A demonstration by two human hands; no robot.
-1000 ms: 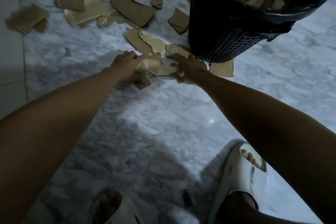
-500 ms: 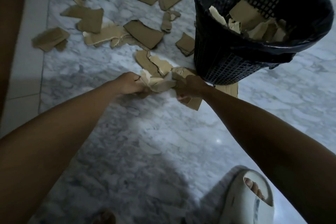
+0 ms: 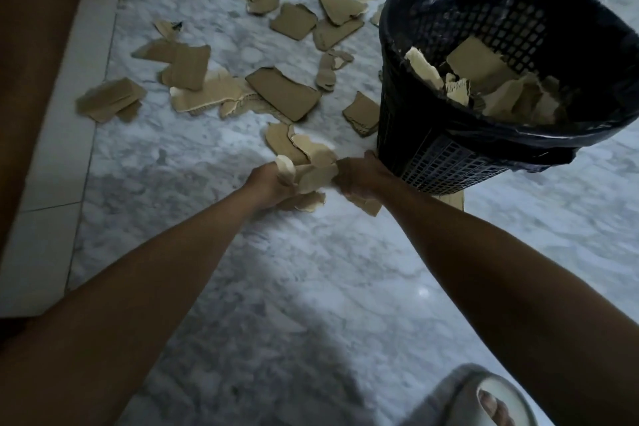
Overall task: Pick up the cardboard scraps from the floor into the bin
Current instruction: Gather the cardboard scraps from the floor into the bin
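One camera only, worn on my head, wide-angle, looking forward and steeply down along both my outstretched arms to the marble floor [image 3: 311, 270]. My forearms fill the lower corners, close to the lens; my left hand [image 3: 268, 180] and right hand [image 3: 359, 176] meet mid-frame, farther out. The bin [image 3: 449, 156] stands upper right, seen from above into its mouth; my sandalled foot [image 3: 484, 398] shows at the bottom edge.
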